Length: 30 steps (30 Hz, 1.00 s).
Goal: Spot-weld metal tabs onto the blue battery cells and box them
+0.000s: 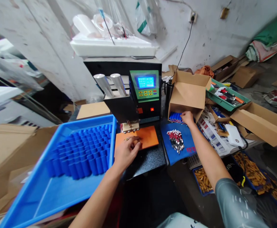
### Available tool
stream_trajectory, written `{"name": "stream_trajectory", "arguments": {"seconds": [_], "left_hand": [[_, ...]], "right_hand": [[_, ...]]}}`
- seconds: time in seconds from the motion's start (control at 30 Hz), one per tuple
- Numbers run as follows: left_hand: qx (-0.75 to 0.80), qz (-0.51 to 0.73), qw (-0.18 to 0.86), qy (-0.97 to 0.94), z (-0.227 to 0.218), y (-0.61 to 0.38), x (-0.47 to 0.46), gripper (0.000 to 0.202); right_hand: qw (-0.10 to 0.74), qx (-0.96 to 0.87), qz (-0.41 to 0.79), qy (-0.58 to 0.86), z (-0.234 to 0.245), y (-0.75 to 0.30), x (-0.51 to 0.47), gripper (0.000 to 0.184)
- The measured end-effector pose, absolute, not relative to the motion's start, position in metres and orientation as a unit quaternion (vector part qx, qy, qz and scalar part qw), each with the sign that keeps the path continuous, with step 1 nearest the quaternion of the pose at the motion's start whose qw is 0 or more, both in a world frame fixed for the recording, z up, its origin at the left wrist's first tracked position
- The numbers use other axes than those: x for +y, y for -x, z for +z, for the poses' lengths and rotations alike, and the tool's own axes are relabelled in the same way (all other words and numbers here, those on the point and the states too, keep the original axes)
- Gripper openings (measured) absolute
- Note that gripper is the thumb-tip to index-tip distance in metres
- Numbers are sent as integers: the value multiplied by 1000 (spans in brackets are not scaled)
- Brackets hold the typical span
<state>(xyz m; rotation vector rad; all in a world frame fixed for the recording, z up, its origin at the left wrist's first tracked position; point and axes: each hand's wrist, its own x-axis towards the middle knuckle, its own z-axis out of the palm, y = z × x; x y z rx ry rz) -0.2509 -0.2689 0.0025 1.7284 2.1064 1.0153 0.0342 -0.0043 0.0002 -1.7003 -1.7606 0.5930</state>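
My left hand rests on the orange board below the spot welder's electrode head. Its fingers are curled together, and whatever they hold is hidden. At the mouth of an open cardboard box, my right hand has its fingertips closed at the end of a row of blue battery cells. Nearer to me, a bundle of red and black wire leads with white connectors lies on a blue mat. The spot welder has a lit blue screen.
Left of the welder, a blue tray holds many upright blue cells. A green tray with tools and wires stands at the right, near a white power bank. Bins of brass-coloured cylinders sit lower right.
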Motion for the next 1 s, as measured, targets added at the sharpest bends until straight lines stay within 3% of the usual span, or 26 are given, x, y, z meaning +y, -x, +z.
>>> {"name": "stream_trajectory", "arguments": {"seconds": [0.2,0.33,0.43,0.63,1.0], "left_hand": [[701,353,115,-609,4,251,-268,32],[700,354,123,-608,3,252,-266,32],[702,353,123,-607,2,252,-266,33],[693,370,129,-606,2,251,-265,34],[677,389,116,-614,0,254,-262,26]], "right_hand": [[257,-721,143,627,-3,-36,-10,16],[333,-714,119,604,0,-35,-30,22],[354,-727,165,565,2,-36,-58,22],[259,-782,254,507,1,-35,-106,18],[125,-799,123,575,7,-7,-137,16]]}}
